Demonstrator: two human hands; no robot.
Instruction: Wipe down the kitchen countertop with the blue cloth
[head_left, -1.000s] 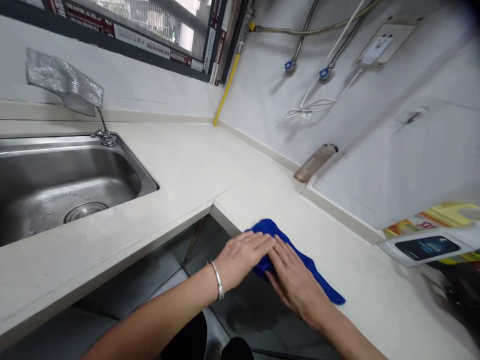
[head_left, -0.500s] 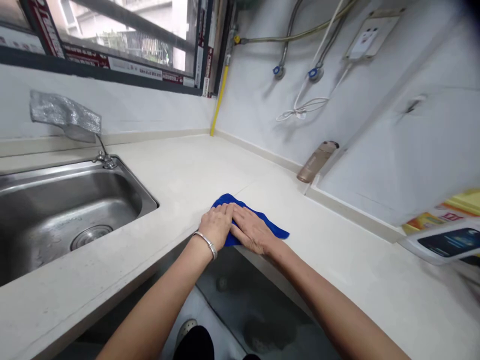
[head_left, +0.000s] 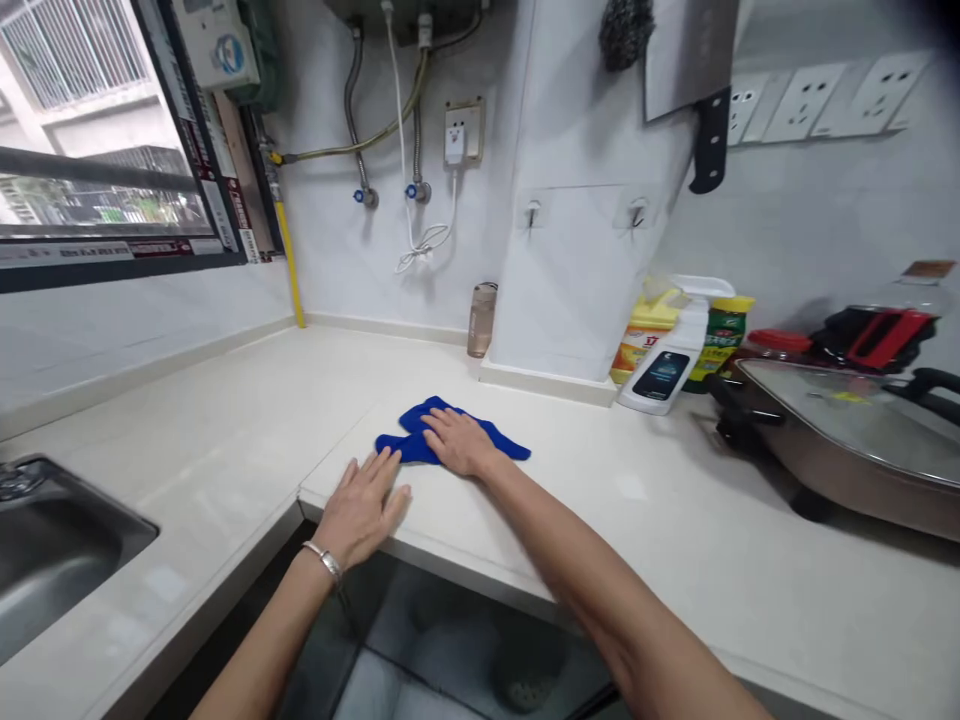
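A blue cloth (head_left: 491, 436) lies crumpled on the pale countertop (head_left: 570, 500), near the inner corner of the front edge. On top of it rests my right hand (head_left: 459, 441), palm down, with the fingers laid flat. My left hand (head_left: 365, 507) is spread at the counter's front edge, thumb out. Its fingertips reach the left end of the cloth, and nothing is held in it. There is a silver bracelet (head_left: 324, 560) on my left wrist.
A steel sink (head_left: 71, 560) is at the left. By the wall pillar (head_left: 570, 290) stand a brown bottle (head_left: 481, 322) and a white spray bottle (head_left: 667, 360). A lidded electric pan (head_left: 847, 440) sits at the right. A cleaver (head_left: 701, 90) hangs above the counter.
The view has swung right. My hands, side by side on the cloth before, are now apart: the right rests farther in from the edge with the cloth, the left nearer the edge.
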